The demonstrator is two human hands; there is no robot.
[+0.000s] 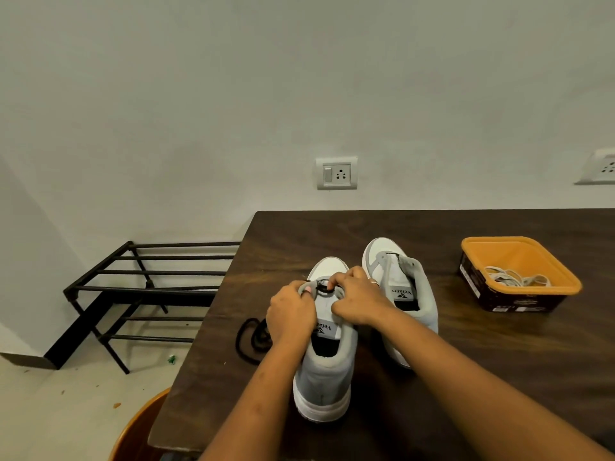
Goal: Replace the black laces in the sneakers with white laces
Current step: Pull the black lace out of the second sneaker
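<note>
Two sneakers (417, 294) on table (499, 361), long axes 6–12, toes at 12. Orange tub (472, 242) with white laces (515, 279) at 2 o'clock. Left hand (293, 314), fingers curled, grips near sneaker (324, 377) at toe-end eyelets. Right hand (356, 301) pinches black lace (321, 287) there. Slack trails toward 8.

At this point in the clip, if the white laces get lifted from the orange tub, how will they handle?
The white laces lie in a loose tangle in the orange tub, so they would probably hang floppy and come up as one snagged bunch. They look thin, so likely very light.
</note>
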